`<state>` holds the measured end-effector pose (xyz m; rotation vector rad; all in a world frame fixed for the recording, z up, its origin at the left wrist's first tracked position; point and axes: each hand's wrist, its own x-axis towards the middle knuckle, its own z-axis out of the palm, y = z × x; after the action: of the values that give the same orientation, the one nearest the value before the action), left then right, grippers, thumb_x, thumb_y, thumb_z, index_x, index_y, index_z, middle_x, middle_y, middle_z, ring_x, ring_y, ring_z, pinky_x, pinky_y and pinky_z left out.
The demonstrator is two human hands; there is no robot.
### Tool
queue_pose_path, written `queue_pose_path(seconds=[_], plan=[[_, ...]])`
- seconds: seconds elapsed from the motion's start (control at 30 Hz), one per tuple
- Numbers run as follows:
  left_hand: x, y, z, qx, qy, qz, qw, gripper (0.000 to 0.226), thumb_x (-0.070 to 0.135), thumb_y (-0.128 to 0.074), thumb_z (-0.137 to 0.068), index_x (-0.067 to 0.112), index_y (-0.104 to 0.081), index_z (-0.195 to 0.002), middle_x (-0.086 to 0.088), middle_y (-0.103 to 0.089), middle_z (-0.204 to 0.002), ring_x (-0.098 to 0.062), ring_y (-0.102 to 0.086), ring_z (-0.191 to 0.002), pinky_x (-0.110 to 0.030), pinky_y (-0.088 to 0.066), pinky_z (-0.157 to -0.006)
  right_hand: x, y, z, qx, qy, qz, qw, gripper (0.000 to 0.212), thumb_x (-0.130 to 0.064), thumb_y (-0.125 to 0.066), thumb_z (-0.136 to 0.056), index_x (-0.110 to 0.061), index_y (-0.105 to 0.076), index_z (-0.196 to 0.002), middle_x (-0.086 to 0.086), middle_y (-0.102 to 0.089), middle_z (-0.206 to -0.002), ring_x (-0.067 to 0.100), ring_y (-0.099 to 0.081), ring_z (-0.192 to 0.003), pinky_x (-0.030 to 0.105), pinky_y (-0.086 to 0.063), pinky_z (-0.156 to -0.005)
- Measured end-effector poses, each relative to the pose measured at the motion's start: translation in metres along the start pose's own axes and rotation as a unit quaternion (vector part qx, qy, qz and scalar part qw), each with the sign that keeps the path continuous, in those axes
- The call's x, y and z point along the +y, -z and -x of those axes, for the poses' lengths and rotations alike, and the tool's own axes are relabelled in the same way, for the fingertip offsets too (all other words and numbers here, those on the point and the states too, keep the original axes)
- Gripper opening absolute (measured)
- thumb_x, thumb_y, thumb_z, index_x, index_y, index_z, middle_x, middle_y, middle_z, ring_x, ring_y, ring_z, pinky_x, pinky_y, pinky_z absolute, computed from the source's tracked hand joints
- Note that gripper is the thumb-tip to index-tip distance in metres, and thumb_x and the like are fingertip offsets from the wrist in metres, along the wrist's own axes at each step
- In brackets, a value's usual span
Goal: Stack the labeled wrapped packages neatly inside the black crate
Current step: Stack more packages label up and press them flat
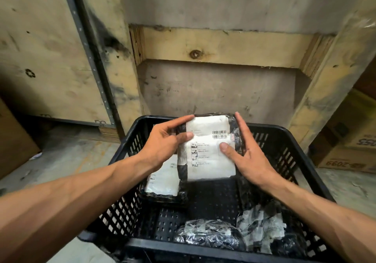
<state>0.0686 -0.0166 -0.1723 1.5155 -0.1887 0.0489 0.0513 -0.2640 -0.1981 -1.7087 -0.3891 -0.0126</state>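
Labeled wrapped package (209,150), white label up, above black crate (284,138), between both hands. Left hand (164,142): fingers and thumb pinching left edge. Right hand (246,152): fingers straight along right edge, thumb pressed on label. Second labeled package (162,181) flat on crate floor, far left. Plastic-wrapped bundles (234,236) at near wall.

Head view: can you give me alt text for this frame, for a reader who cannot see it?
Two bare hands hold a labeled wrapped package upright over a black crate, the left hand pinching its left edge and the right hand pressing flat against its right side. A second labeled package lies in the crate, with crumpled plastic wrap near the front.
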Motion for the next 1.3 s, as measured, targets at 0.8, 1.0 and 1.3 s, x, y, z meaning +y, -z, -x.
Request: queue_pose_path(seconds=[0.8, 1.0, 1.3], plan=[[-0.079, -0.061, 0.025, -0.138, 0.135, -0.188, 0.963, 0.090, 0.035, -0.066, -0.099, 0.032, -0.003, -0.164, 0.010, -0.031, -0.164, -0.011, -0.039, -0.144, -0.040, -0.032, -0.122, 0.048, 0.033, 0.018, -0.155, -0.221, 0.240, 0.932, 0.146, -0.056, -0.090, -0.071, -0.038, 0.024, -0.160, 0.002, 0.003, -0.175, 0.007, 0.001, -0.153, 0.016, 0.000, -0.120], [-0.073, -0.044, 0.011, -0.107, 0.139, -0.188, 0.966, 0.094, 0.034, -0.068, -0.097, 0.028, -0.003, -0.164, 0.011, -0.035, -0.163, -0.006, -0.042, -0.141, -0.035, -0.033, -0.121, 0.049, 0.021, 0.002, -0.133, -0.187, 0.239, 0.943, 0.145, -0.060, -0.089, -0.070, -0.033, 0.019, -0.163, 0.005, -0.010, -0.175, 0.022, 0.001, -0.162, 0.043, -0.008, -0.131], [-0.062, 0.032, 0.026, -0.072, 0.195, -0.233, 0.950, 0.092, 0.029, -0.068, -0.098, 0.030, -0.003, -0.163, 0.032, -0.055, -0.124, 0.016, -0.064, -0.098, 0.002, -0.047, -0.071, 0.054, -0.054, -0.022, -0.172, -0.168, 0.207, 0.948, 0.155, -0.078, -0.086, -0.054, -0.034, 0.013, -0.165, -0.004, -0.019, -0.173, 0.016, -0.024, -0.156, 0.041, -0.024, -0.129]])
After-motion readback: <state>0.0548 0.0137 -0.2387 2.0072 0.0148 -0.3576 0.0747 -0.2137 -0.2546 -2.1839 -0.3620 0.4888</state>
